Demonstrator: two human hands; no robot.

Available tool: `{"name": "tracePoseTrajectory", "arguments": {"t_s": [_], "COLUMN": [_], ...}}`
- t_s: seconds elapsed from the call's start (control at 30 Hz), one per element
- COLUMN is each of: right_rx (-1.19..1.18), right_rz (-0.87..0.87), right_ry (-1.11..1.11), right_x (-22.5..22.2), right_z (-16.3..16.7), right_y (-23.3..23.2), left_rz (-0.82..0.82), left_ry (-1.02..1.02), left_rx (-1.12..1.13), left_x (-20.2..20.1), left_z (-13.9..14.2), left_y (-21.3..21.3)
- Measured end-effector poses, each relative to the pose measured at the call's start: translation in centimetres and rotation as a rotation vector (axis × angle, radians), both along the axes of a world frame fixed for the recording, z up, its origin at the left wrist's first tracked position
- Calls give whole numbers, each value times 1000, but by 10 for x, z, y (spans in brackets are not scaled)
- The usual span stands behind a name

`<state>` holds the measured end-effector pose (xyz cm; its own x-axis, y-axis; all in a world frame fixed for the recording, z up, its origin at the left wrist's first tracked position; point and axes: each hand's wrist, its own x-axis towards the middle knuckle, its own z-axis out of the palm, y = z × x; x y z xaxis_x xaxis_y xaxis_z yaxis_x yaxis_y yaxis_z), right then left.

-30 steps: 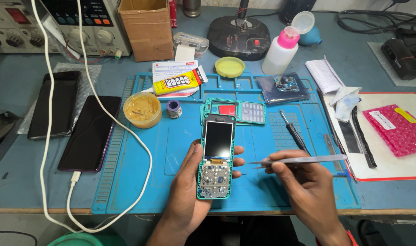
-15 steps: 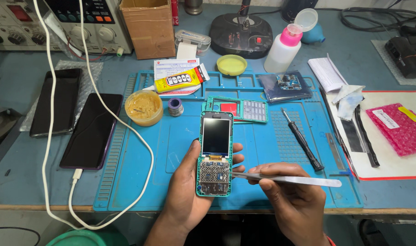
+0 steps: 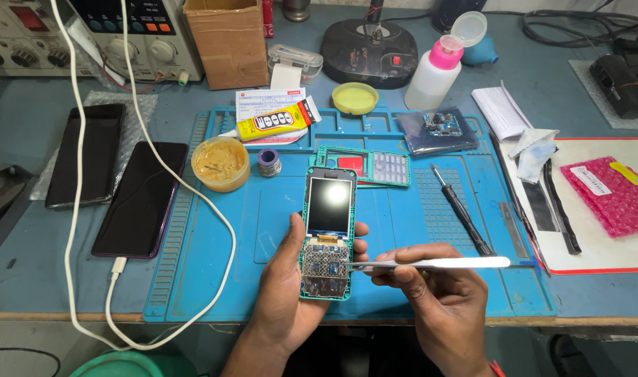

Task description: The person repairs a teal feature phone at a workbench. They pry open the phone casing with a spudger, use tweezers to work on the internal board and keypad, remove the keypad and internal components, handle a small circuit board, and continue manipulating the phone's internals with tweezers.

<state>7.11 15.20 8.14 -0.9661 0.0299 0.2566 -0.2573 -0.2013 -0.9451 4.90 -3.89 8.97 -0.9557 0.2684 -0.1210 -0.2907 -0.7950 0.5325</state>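
Teal plastic frames the opened keypad phone (image 3: 326, 234), which has a small lit screen above a bare circuit board. It sits over the front middle of the blue silicone work mat (image 3: 214, 279), lifted off it in the left hand (image 3: 291, 293). The left hand's fingers are wrapped around the phone's back and edges, clamped on it, thumb on the left rim and fingertips showing at the right rim.

The right hand (image 3: 437, 307) is just right of the phone, over the mat's front edge. Its fingers are pinched together on a pair of silver metal tweezers (image 3: 430, 264), held level. The tweezer tips meet the right side of the bare board; whether they grip any part cannot be told.

On the mat behind the phone lies a teal phone housing with a grey keypad (image 3: 364, 166). Left of that stand a small solder spool (image 3: 268, 162) and a round tub of tan flux paste (image 3: 220, 163). A yellow glue tube (image 3: 273, 122) lies at the mat's back left. A black-handled screwdriver (image 3: 462, 209) lies on the mat right of the phone. A grey bag with a circuit board (image 3: 436, 130) rests at the mat's back right.

Off the mat to the left lie two dark smartphones (image 3: 141, 199), the nearer one plugged into a white cable (image 3: 88, 265). A white bottle with a pink cap (image 3: 434, 73) stands behind the mat.
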Motion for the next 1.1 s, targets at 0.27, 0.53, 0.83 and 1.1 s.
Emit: {"name": "tracePoseTrajectory", "arguments": {"t_s": [0.27, 0.53, 0.83, 1.1], "right_rx": [-27, 3, -22, -43], "right_rz": [-64, -149, -132, -97], "right_ry": [-7, 101, 121, -14], "right_x": [4, 12, 10, 6], "right_z": [-1, -1, 1, 4], "right_y": [-10, -23, -27, -25], "left_rz": [22, 6, -7, -11], "left_ry": [-16, -14, -48, -72], "left_rx": [86, 155, 203, 204], "left_x": [-2, -5, -7, -7], "left_z": [-5, -7, -9, -9], "left_y": [-2, -3, -5, -5]}}
